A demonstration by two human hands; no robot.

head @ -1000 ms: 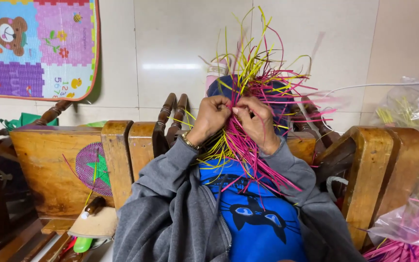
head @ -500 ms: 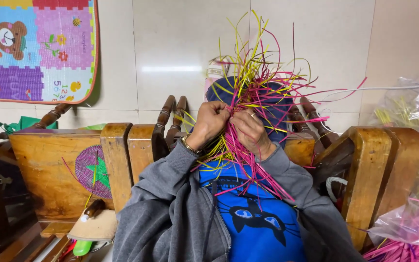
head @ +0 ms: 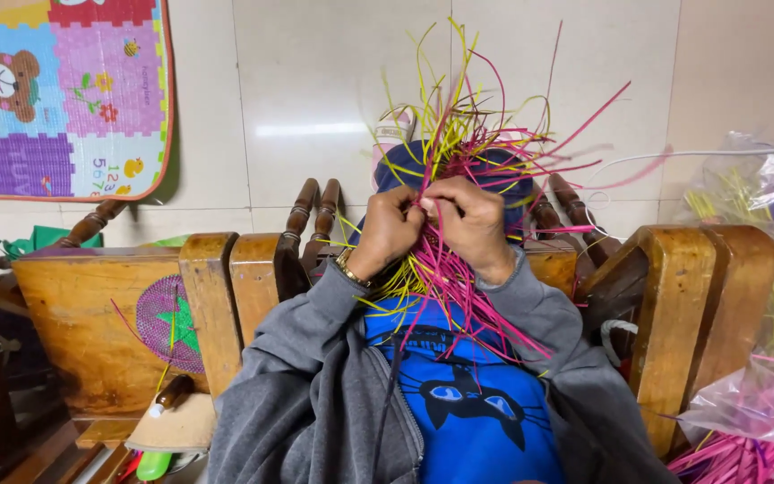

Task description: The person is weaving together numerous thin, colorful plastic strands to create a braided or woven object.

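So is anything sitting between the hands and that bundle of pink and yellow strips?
Nothing visible. The left hand and the right hand are both already closed on the pink and yellow strips, with loose ends fanning out above and below the fists.

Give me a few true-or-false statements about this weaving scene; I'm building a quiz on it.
1. Both hands grip the bundle of pink and yellow strips. True: the left hand and right hand are closed on it.
2. The strips are all blue. False: they are pink and yellow.
3. A colourful play mat leans against the wall at upper left. True.
4. A finished round woven piece lies on the wooden chair. True.
5. The person wears a red sweater. False: a grey zip jacket.
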